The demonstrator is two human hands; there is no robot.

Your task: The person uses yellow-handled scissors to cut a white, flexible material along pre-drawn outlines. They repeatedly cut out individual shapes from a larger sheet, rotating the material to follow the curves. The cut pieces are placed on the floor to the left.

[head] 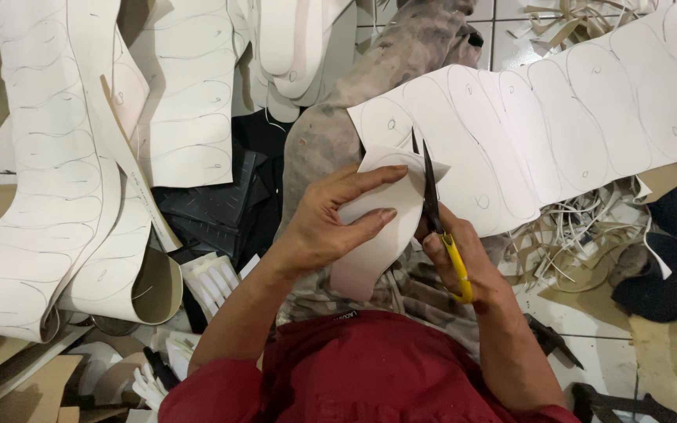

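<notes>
At the far left I see long white sheets (48, 157) marked with pencilled sole outlines, curling over a heap of card offcuts, and beside them a shorter marked sheet (186, 94) lying on dark material.

Toward the middle, my left hand (327, 223) holds the partly cut sole piece (378, 235). The thumb lies along its upper edge, the forefinger stretches across its face, and the other fingers are curled behind it, so the piece is pinched between thumb and fingers and hangs down below them over my lap.

Just right of it, my right hand (464, 262) grips yellow-handled scissors (436, 211). Its fingers are folded tight round the handle, and the dark blades point up and away, biting into the card at the right edge of the piece, just beside my left fingertips.

From there the big marked sheet (573, 117) runs off to the upper right, still joined to the piece. Under it lie pale trimmings (566, 243) on the tiled floor (589, 321).
</notes>
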